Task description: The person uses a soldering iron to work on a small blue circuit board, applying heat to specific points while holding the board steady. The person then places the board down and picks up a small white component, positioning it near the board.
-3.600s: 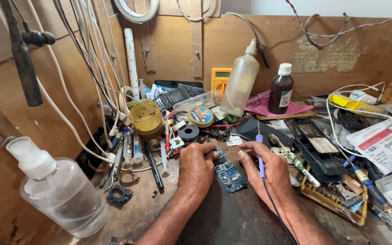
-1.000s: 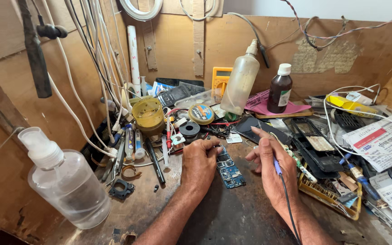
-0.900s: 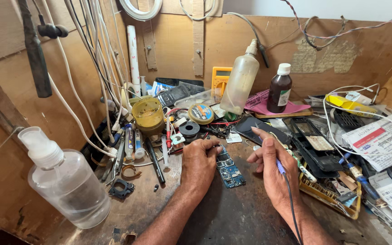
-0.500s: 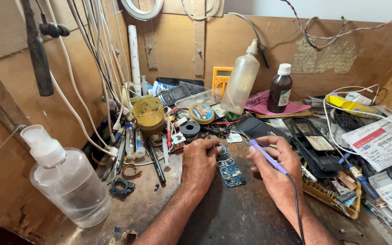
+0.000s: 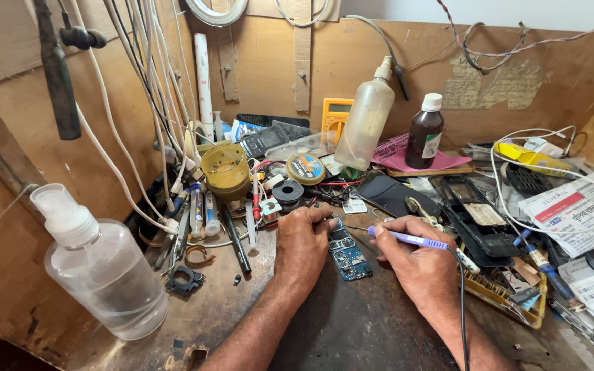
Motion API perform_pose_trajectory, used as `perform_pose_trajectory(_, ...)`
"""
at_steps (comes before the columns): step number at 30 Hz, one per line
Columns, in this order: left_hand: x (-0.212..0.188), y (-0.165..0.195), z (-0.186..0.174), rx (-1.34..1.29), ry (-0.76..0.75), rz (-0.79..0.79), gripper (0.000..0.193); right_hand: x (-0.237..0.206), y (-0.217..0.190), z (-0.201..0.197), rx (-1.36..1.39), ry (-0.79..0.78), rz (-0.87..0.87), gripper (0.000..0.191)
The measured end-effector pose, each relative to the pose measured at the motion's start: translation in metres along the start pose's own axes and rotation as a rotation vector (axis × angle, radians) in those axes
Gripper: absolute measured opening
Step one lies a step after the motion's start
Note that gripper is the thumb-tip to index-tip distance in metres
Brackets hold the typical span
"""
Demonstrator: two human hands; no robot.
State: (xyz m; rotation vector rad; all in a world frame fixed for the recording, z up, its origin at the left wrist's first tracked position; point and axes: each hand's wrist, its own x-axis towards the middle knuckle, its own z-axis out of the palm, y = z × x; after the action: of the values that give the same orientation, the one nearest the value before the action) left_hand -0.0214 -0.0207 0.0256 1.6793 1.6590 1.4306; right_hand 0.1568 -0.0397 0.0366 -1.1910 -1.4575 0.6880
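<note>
I am looking down over a cluttered wooden workbench [image 5: 352,330] boxed in by plywood walls, with white cables hanging at the left. The biggest thing near me is the clear plastic spray bottle [image 5: 101,271] standing at the front left, well apart from both hands. Further back a taller squeeze bottle [image 5: 366,124] is leaning against the rear wall, a dark brown bottle [image 5: 425,134] with a white cap is standing just beside it, and a yellow multimeter [image 5: 335,120] is propped between them and the wall. A yellow tin [image 5: 225,168] is sitting left of centre, with a black phone [image 5: 393,194] lying flat to the right of the middle. My left hand [image 5: 304,244] is resting on the bench, its fingers curled down and pressing the left edge of the small blue circuit board [image 5: 348,254], so it is the nearer hand and is touching the board. The board is lying flat between the 2 hands, its long axis running away from me and tilting slightly to the left. My right hand [image 5: 417,264] is lying just to the board's right, closed in a pen grip around a thin purple soldering iron [image 5: 407,238], whose cord is trailing back over the wrist. The iron is pointing leftward, its fine tip reaching toward the board's far end, so the board lies to the left of that hand.
</note>
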Motion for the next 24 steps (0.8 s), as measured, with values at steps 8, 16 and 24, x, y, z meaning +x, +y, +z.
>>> perform_pose_trajectory(8, -0.0006, 0.0024, -0.0017, -0.005, -0.006, -0.011, 0.022, -0.0011, -0.0001, -0.0001, -0.022, -0.006, -0.005, 0.014)
perform_pose_trajectory(16, -0.0002, 0.0018, -0.0014, -0.016, 0.007, -0.007, 0.022, -0.0008, -0.0019, 0.0005, -0.027, -0.008, -0.015, 0.014)
perform_pose_trajectory(24, 0.0001, 0.0025, -0.0013, -0.009, -0.013, -0.024, 0.021, -0.0019, -0.0043, -0.0009, -0.005, -0.016, -0.01, 0.014)
